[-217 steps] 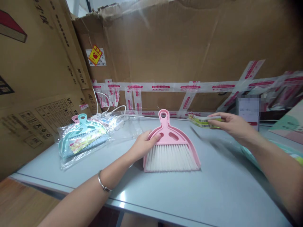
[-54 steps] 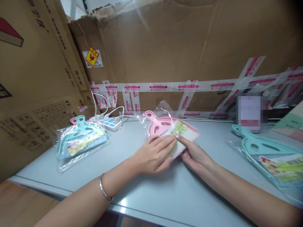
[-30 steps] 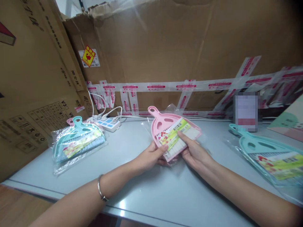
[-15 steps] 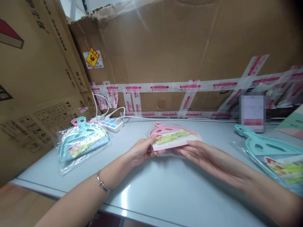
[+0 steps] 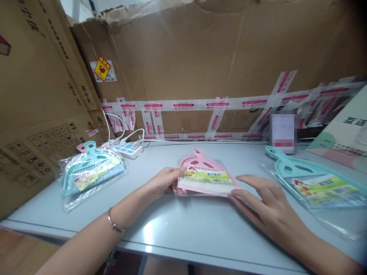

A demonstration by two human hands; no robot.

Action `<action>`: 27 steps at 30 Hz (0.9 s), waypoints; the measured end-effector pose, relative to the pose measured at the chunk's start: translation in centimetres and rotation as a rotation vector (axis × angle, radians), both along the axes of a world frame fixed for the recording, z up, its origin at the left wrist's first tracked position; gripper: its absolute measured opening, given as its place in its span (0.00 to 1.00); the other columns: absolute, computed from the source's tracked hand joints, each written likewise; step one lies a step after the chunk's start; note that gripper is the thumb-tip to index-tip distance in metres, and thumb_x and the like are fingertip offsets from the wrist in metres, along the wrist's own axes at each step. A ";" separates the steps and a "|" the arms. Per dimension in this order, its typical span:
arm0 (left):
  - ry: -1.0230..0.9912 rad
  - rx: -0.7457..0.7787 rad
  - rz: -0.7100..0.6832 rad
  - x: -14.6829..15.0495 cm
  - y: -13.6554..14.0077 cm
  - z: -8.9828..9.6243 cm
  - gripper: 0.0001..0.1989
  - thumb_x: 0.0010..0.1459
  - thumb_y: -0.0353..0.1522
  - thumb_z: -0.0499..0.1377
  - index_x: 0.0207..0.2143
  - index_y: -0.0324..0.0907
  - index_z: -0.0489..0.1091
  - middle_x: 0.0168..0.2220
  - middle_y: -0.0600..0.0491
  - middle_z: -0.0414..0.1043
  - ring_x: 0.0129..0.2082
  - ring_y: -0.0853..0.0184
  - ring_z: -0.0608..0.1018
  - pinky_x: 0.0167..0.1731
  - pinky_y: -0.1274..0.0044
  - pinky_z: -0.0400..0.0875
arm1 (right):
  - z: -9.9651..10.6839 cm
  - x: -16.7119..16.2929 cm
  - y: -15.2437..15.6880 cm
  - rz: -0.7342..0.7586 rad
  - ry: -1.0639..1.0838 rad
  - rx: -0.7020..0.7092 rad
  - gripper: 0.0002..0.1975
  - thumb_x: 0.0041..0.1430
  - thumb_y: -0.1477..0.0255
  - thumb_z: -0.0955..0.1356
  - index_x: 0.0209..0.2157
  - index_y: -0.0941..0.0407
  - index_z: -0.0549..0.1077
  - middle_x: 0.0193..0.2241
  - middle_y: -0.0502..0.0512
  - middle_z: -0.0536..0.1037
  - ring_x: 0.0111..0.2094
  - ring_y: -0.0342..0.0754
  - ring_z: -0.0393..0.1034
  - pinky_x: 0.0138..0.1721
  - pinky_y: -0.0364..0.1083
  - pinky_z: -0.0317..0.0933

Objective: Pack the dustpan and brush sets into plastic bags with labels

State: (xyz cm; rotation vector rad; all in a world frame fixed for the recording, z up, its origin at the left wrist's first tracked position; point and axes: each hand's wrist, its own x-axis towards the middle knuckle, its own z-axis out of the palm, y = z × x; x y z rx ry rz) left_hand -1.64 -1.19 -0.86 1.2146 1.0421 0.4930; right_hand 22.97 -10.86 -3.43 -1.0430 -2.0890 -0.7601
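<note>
A pink dustpan and brush set (image 5: 205, 185) in clear plastic wrap, with a yellow-green label, lies near the middle of the table, its handle pointing away from me. My left hand (image 5: 164, 182) pinches its left edge, thumb on top and fingers partly hidden beneath. At the lower right corner is my right hand (image 5: 266, 200), its fingers spread apart and some fingertips touching the wrap. Right of that hand rests a turquoise dustpan set (image 5: 323, 183), also wrapped. On the left, another turquoise dustpan set (image 5: 93, 168) lies over a pink one, of which mostly the handle (image 5: 81, 148) shows.
A white power strip (image 5: 130, 150) with plugged-in cables sits at the back left of the grey table (image 5: 177, 225). Large taped cardboard boxes (image 5: 183, 57) wall off the back and left. A blurred-out upright object (image 5: 283, 130) and a printed box (image 5: 344, 130) stand at the back right.
The pink dustpan set has come down flatter and nearer to me. My right hand has slid to its right corner and its fingers have spread. The view has turned slightly right.
</note>
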 end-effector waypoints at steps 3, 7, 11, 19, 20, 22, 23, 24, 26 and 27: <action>0.197 0.182 -0.061 -0.4 -0.2 0.1 0.36 0.51 0.54 0.52 0.50 0.32 0.66 0.22 0.50 0.72 0.19 0.69 0.72 0.22 0.78 0.65 | -0.1 0.4 0.0 0.104 0.026 -0.153 0.06 0.59 0.79 0.62 0.38 0.58 0.69 0.36 0.61 0.77 0.39 0.51 0.72 0.42 0.51 0.65; 0.292 0.436 -0.155 -1.7 -0.7 1.2 0.39 0.54 0.53 0.49 0.62 0.43 0.47 0.36 0.48 0.73 0.31 0.65 0.73 0.33 0.73 0.67 | -0.5 0.9 -0.2 0.073 0.121 -0.353 0.08 0.61 0.76 0.60 0.37 0.56 0.69 0.30 0.54 0.78 0.33 0.47 0.73 0.37 0.48 0.66; 0.301 0.617 -0.361 -1.6 -1.5 1.5 0.35 0.43 0.48 0.63 0.54 0.49 0.62 0.46 0.48 0.67 0.38 0.62 0.70 0.38 0.73 0.64 | 0.3 0.7 0.7 0.000 0.298 -0.687 0.08 0.62 0.69 0.59 0.32 0.53 0.67 0.28 0.52 0.77 0.29 0.49 0.72 0.31 0.48 0.65; 0.348 0.677 0.009 0.2 -0.3 -1.9 0.10 0.49 0.38 0.59 0.27 0.42 0.64 0.21 0.60 0.60 0.23 0.72 0.61 0.23 0.80 0.54 | -0.9 1.4 5.5 -0.150 0.424 -0.713 0.14 0.51 0.61 0.66 0.37 0.53 0.67 0.38 0.58 0.69 0.41 0.55 0.67 0.42 0.55 0.63; 0.343 0.673 0.031 0.2 0.0 -2.1 0.10 0.48 0.37 0.60 0.27 0.42 0.63 0.22 0.60 0.60 0.23 0.72 0.61 0.23 0.81 0.54 | -1.3 1.7 5.9 -0.187 0.478 -0.719 0.20 0.48 0.58 0.67 0.40 0.55 0.66 0.40 0.60 0.68 0.43 0.57 0.66 0.43 0.57 0.62; 0.301 0.654 0.072 0.0 0.4 -2.3 0.09 0.48 0.36 0.59 0.27 0.42 0.62 0.23 0.60 0.61 0.24 0.72 0.62 0.24 0.81 0.55 | -1.8 1.9 6.7 -0.223 0.611 -0.818 0.32 0.42 0.54 0.70 0.45 0.57 0.62 0.42 0.62 0.67 0.44 0.58 0.65 0.43 0.58 0.62; 0.269 0.645 0.092 0.0 0.6 -2.3 0.09 0.49 0.35 0.59 0.27 0.42 0.61 0.24 0.59 0.62 0.24 0.72 0.63 0.24 0.81 0.56 | -1.8 1.9 7.0 -0.204 0.688 -0.892 0.35 0.41 0.53 0.70 0.47 0.57 0.59 0.41 0.62 0.68 0.43 0.57 0.66 0.42 0.57 0.63; 0.238 0.641 0.113 0.0 0.7 -2.3 0.08 0.50 0.35 0.58 0.27 0.42 0.61 0.26 0.59 0.62 0.25 0.73 0.63 0.25 0.81 0.57 | -1.8 1.7 7.3 -0.156 0.770 -0.972 0.37 0.41 0.53 0.70 0.48 0.57 0.56 0.40 0.60 0.69 0.41 0.55 0.67 0.41 0.56 0.64; 0.184 0.662 0.154 0.2 0.8 -2.1 0.07 0.52 0.34 0.57 0.28 0.42 0.60 0.27 0.59 0.62 0.25 0.73 0.64 0.26 0.81 0.58 | -1.4 1.2 7.8 -0.013 0.937 -1.088 0.36 0.44 0.55 0.70 0.50 0.55 0.52 0.36 0.55 0.69 0.35 0.50 0.68 0.37 0.52 0.65; 0.162 0.682 0.169 0.2 0.9 -2.0 0.07 0.53 0.34 0.56 0.29 0.42 0.60 0.28 0.58 0.63 0.25 0.74 0.64 0.26 0.81 0.58 | -1.2 0.8 8.0 0.062 1.014 -1.102 0.36 0.45 0.57 0.70 0.50 0.54 0.50 0.35 0.53 0.69 0.33 0.48 0.68 0.35 0.50 0.65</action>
